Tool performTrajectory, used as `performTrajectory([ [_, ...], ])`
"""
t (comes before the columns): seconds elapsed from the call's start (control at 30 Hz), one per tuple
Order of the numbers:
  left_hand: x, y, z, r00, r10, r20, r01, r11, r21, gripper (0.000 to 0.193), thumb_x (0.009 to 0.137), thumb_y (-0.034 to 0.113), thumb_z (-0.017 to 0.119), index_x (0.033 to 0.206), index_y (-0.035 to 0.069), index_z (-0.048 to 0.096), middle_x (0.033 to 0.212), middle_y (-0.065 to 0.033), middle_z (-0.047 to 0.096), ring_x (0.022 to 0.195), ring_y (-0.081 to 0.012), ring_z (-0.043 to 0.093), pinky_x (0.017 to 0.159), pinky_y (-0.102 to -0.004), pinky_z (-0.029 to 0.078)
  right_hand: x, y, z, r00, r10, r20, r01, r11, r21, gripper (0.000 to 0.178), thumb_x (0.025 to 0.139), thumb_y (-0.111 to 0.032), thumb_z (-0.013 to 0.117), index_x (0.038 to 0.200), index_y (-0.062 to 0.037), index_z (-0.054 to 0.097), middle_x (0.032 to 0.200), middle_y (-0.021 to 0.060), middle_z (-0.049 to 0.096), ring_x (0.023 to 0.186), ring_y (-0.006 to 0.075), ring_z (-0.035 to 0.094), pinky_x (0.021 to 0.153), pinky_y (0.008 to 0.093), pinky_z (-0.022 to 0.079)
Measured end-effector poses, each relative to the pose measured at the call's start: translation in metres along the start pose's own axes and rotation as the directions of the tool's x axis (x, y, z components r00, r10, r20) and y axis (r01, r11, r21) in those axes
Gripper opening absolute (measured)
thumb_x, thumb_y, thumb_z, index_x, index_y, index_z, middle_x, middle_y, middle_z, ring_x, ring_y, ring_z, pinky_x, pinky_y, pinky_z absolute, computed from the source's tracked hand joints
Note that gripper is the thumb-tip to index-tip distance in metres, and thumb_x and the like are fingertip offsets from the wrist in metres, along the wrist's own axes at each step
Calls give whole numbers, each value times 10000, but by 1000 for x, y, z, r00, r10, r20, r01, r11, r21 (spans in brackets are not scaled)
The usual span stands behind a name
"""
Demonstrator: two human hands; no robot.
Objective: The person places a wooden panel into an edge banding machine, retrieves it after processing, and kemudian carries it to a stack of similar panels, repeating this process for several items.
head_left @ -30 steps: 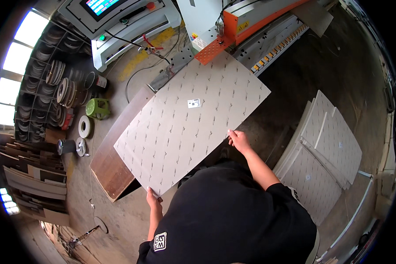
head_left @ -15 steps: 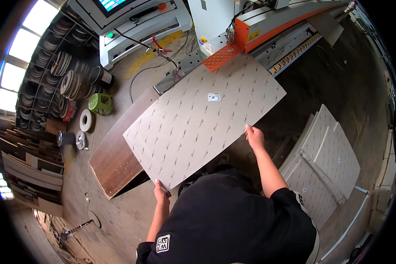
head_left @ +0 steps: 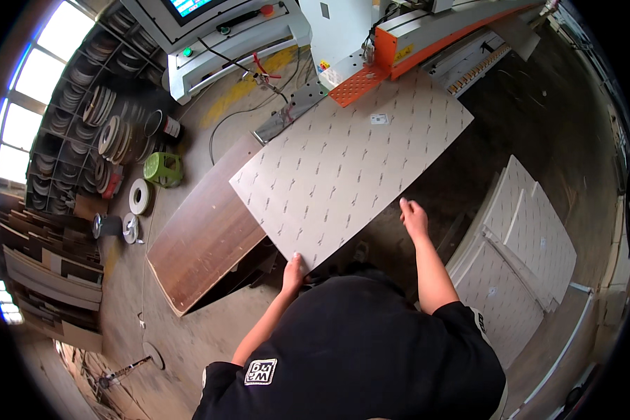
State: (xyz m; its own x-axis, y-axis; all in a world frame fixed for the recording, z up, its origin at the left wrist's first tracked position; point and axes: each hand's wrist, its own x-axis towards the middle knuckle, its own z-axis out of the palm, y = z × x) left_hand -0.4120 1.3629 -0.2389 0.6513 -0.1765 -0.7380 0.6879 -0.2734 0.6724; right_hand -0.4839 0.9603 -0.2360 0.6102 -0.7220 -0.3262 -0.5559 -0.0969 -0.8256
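Note:
A large flat board (head_left: 350,164) with a pale, patterned surface and a small white label lies slanting in front of me. Its far end reaches under the orange guard (head_left: 360,84) of a grey machine. At the near corner, my left hand (head_left: 294,274) grips the board, thumb on top and fingers hidden underneath. My right hand (head_left: 414,219) is just off the board's right edge, loosely curled, thumb and fingers slightly apart, with nothing visible in it. Beneath the board's left side is a brown wooden support (head_left: 203,231).
Stacked pale boards (head_left: 518,259) stand at my right. A machine console with a screen (head_left: 189,8) is at the far left. Edging rolls fill a rack (head_left: 77,112); a green plastic stool (head_left: 163,169) and a white roll (head_left: 139,197) sit on the floor. Cables cross the floor.
The board has slid away to the far right, further along the machine. My left hand has moved with its corner. My right hand has come off the edge.

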Motion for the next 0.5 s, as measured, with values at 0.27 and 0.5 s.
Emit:
performTrajectory([
  [0.27, 12, 31, -21, 857, 119, 501, -344, 856, 387, 345, 1004, 360, 557, 940, 26, 615, 705, -34, 610, 622, -112, 574, 566, -277, 470, -193, 109, 26, 921, 390, 13, -379, 901, -214, 553, 890, -564, 615, 700, -47, 668, 583, 70, 629, 553, 182, 627, 583, 344, 491],
  [0.5, 90, -63, -187, 643, -18, 765, -748, 200, 633, 286, 910, 301, 611, 910, 26, 691, 822, -158, 687, 797, -305, 678, 701, -433, 515, -435, 203, 91, 735, 651, -186, -621, 758, 199, 497, 937, -475, 575, 811, -9, 696, 708, 118, 684, 669, 208, 672, 635, 377, 525],
])
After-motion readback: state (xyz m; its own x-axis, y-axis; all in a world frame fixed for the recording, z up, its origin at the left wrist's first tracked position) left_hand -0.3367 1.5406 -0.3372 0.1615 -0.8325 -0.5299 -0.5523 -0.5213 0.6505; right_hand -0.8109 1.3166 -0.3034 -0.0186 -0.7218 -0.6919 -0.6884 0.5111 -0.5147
